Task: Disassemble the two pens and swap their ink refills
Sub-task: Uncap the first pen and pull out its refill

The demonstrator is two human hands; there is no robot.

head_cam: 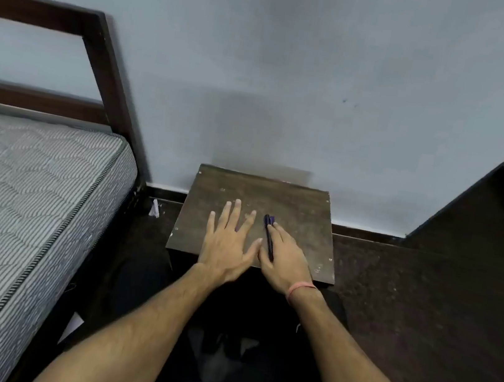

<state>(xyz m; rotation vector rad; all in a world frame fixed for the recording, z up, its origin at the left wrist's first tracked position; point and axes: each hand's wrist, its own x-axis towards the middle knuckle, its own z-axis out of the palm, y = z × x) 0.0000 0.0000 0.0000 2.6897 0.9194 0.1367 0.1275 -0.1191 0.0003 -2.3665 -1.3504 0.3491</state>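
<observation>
Left hand (226, 246) flat, fingers spread, on tabletop (300, 208); right hand (284, 261) grip closed around dark pens (269, 236).

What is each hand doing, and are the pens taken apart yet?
left hand: flat on the table, fingers spread, holding nothing.
right hand: resting on the pens, fingers laid along them.
pens: lying side by side on the table, looking whole, not yet taken apart.
small table: upright against the wall.
mattress: bare on the bed.
</observation>
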